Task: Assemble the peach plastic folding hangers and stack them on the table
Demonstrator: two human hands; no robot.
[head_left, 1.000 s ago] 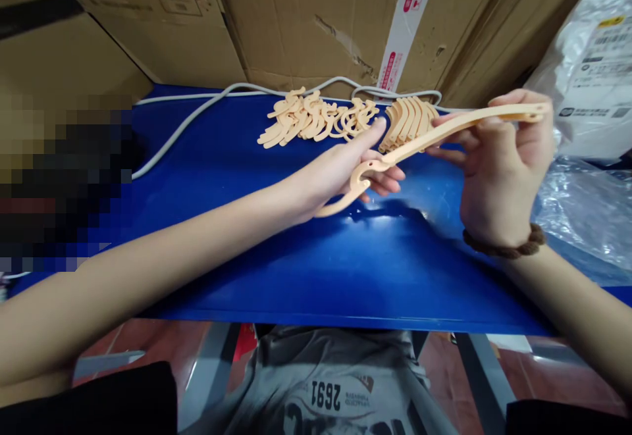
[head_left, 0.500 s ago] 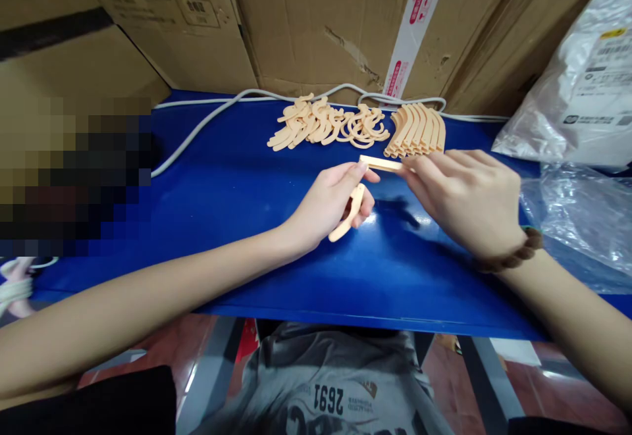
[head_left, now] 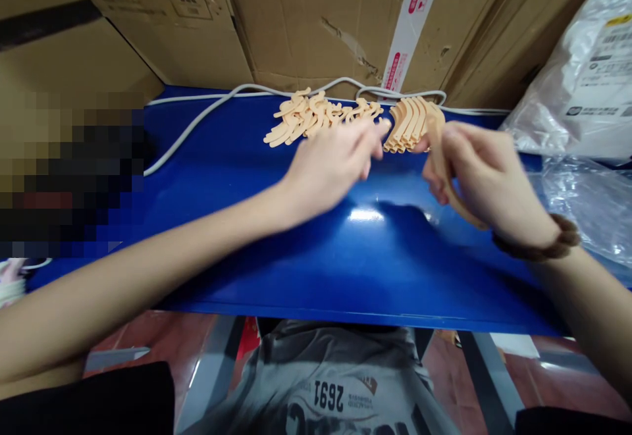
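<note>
My left hand (head_left: pixel 336 162) is over the near side of a loose pile of small curved beige plastic pieces (head_left: pixel 291 119). Its index finger points forward, the other fingers bend loosely, and I see nothing held in it. My right hand (head_left: pixel 476 168) is closed around a long curved beige plastic strip (head_left: pixel 447 172), which slants down toward the wrist and is blurred by motion. Just behind that strip, a neat row of larger curved beige pieces (head_left: pixel 407 122) lies side by side, partly covered by the strip and fingers.
A white cable (head_left: pixel 197 119) runs along the back of the blue table (head_left: pixel 306 270). Cardboard boxes (head_left: pixel 306 27) stand behind it. At the right are a white plastic bag with a label (head_left: pixel 582 86) and clear plastic wrap (head_left: pixel 587 204). A blurred-out area covers the left.
My hands have moved apart. My left hand went forward to the loose pile and no longer shows the curved piece. My right hand moved right and turned, the strip now upright in it.
</note>
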